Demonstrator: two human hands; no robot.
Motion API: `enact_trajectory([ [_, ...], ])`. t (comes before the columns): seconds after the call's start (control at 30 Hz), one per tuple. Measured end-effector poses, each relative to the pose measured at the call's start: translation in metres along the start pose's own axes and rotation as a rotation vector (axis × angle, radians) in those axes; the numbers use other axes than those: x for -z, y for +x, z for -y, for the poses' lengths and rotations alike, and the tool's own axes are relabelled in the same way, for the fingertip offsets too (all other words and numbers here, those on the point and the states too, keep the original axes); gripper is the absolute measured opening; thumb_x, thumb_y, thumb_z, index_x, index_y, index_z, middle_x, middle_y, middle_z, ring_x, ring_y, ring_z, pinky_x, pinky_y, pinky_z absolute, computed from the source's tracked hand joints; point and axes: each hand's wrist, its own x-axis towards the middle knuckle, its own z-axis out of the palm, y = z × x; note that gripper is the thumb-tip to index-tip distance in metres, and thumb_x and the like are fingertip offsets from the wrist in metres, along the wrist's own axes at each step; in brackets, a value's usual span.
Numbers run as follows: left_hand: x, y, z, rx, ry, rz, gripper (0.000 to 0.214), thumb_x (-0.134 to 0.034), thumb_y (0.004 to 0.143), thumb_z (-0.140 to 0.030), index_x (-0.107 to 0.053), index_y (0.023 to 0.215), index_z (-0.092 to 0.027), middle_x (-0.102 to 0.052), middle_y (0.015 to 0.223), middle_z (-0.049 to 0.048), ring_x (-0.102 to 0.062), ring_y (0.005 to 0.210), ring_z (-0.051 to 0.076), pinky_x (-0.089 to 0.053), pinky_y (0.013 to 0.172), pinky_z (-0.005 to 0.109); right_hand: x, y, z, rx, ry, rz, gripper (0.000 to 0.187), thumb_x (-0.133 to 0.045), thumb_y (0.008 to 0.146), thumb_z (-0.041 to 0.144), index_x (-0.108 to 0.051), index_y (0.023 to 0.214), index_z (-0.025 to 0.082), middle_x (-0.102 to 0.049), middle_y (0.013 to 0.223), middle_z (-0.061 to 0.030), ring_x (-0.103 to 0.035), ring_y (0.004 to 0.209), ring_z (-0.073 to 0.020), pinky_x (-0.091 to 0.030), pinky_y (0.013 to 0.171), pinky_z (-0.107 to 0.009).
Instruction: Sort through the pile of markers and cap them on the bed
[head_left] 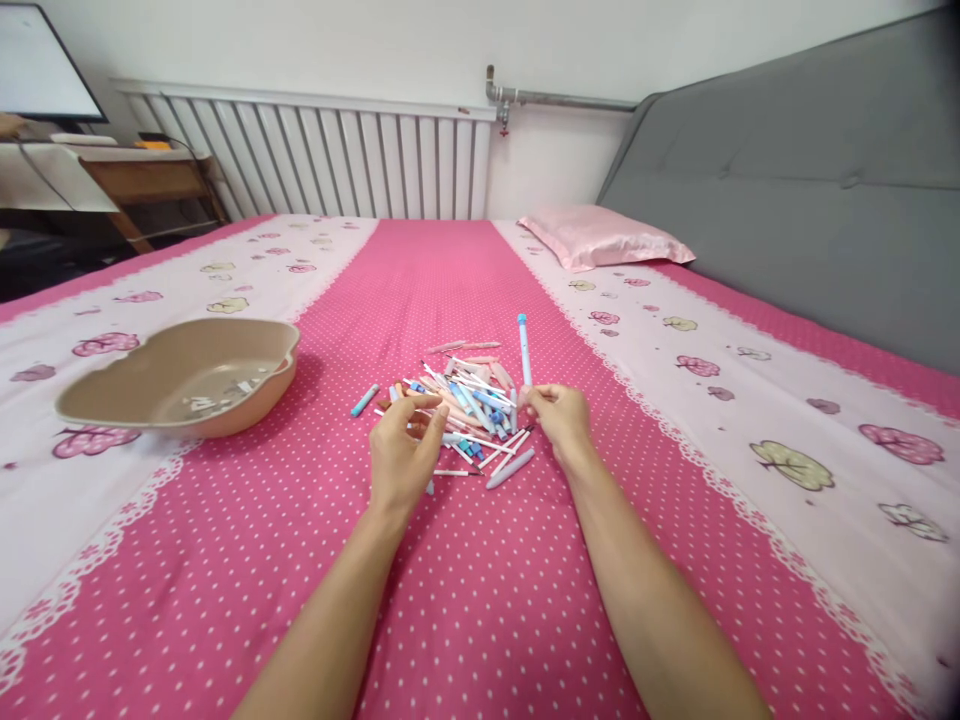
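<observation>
My right hand [559, 415] pinches the lower end of a light blue pen barrel [524, 350], which stands nearly upright with a brighter blue top. My left hand [405, 450] is at the near left side of a pile of pen parts, its thumb and curled fingers apart and nothing visible held in them. In the pile lie pink and blue barrels, thin white refills [474, 438] with dark tips, and small blue pieces. A grey-lilac barrel [511, 468] rests at the near edge of the pile. A teal pen part [365, 400] lies apart on the left.
A beige plastic basin [180, 375] with small white and grey pieces inside stands on the bed at left. Pink polka-dot bedding [480, 620] lies under everything. Farther off are a pink pillow [604, 237], a grey headboard [795, 180], a radiator [322, 150] and a desk [142, 180].
</observation>
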Motion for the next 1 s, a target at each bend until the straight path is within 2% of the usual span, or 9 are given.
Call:
enact_trajectory([
  [0.2, -0.001, -0.002, 0.005, -0.186, 0.111, -0.051, 0.016, -0.055, 0.081, -0.031, -0.062, 0.085, -0.017, -0.062, 0.077, 0.002, -0.056, 0.062, 0.012, -0.047, 0.058, 0.023, 0.001, 0.006, -0.009, -0.07, -0.136, -0.064, 0.031, -0.058, 0.072, 0.045, -0.072, 0.075, 0.018, -0.071, 0.07, -0.0067, -0.064, 0.062, -0.0179, -0.042, 0.054, -0.023],
  [0.4, 0.004, -0.009, 0.01, -0.26, 0.313, -0.172, 0.015, -0.053, 0.083, -0.029, -0.061, 0.087, -0.017, -0.063, 0.081, 0.0041, -0.058, 0.068, 0.015, -0.045, 0.067, 0.027, 0.001, 0.004, -0.014, -0.123, -0.168, -0.123, 0.033, -0.054, 0.076, 0.044, -0.071, 0.082, 0.017, -0.072, 0.072, -0.0065, -0.064, 0.062, -0.0174, -0.044, 0.055, -0.023],
  [0.5, 0.013, -0.021, 0.011, -0.298, 0.405, -0.206, 0.014, -0.053, 0.084, -0.026, -0.061, 0.091, -0.017, -0.064, 0.087, 0.0064, -0.06, 0.081, 0.019, -0.045, 0.075, 0.03, -0.001, 0.002, -0.017, -0.122, -0.159, -0.139, 0.033, -0.052, 0.079, 0.041, -0.071, 0.086, 0.016, -0.072, 0.073, -0.0066, -0.065, 0.062, -0.0162, -0.045, 0.055, -0.022],
  [0.6, 0.03, -0.043, 0.008, -0.377, 0.481, -0.168, 0.016, -0.053, 0.083, -0.025, -0.059, 0.096, -0.017, -0.064, 0.094, 0.0081, -0.059, 0.092, 0.021, -0.045, 0.082, 0.032, 0.001, 0.003, -0.021, -0.116, -0.15, -0.144, 0.035, -0.048, 0.082, 0.039, -0.069, 0.092, 0.013, -0.072, 0.072, -0.0059, -0.065, 0.06, -0.0143, -0.045, 0.056, -0.02],
  [0.7, 0.051, -0.073, 0.004, -0.443, 0.532, -0.095, 0.018, -0.054, 0.082, -0.024, -0.057, 0.099, -0.017, -0.063, 0.099, 0.0091, -0.058, 0.095, 0.022, -0.045, 0.085, 0.034, 0.015, 0.01, -0.027, -0.111, -0.172, -0.162, 0.034, -0.048, 0.082, 0.039, -0.069, 0.094, 0.013, -0.072, 0.074, -0.0054, -0.065, 0.061, -0.0138, -0.045, 0.057, -0.02],
  [0.8, 0.068, -0.101, 0.001, -0.477, 0.58, -0.006, 0.018, -0.053, 0.083, -0.026, -0.056, 0.099, -0.019, -0.063, 0.099, 0.0079, -0.06, 0.093, 0.022, -0.046, 0.085, 0.035, 0.04, 0.02, -0.033, -0.121, -0.24, -0.201, 0.033, -0.05, 0.081, 0.038, -0.069, 0.094, 0.014, -0.072, 0.079, -0.0067, -0.066, 0.068, -0.0159, -0.045, 0.061, -0.021],
  [0.9, 0.074, -0.115, 0.003, -0.47, 0.647, 0.028, 0.018, -0.05, 0.085, -0.03, -0.055, 0.099, -0.019, -0.063, 0.1, 0.0084, -0.06, 0.092, 0.022, -0.047, 0.083, 0.035, 0.067, 0.03, -0.038, -0.138, -0.328, -0.235, 0.031, -0.052, 0.08, 0.036, -0.071, 0.093, 0.015, -0.072, 0.083, -0.0085, -0.066, 0.076, -0.0192, -0.045, 0.067, -0.024],
  [1.0, 0.072, -0.116, 0.006, -0.458, 0.688, 0.029, 0.02, -0.049, 0.086, -0.034, -0.055, 0.098, -0.019, -0.062, 0.1, 0.0092, -0.06, 0.092, 0.023, -0.048, 0.082, 0.036, 0.088, 0.038, -0.041, -0.155, -0.409, -0.259, 0.03, -0.052, 0.08, 0.034, -0.072, 0.094, 0.016, -0.072, 0.091, -0.0108, -0.065, 0.085, -0.0218, -0.045, 0.073, -0.026],
])
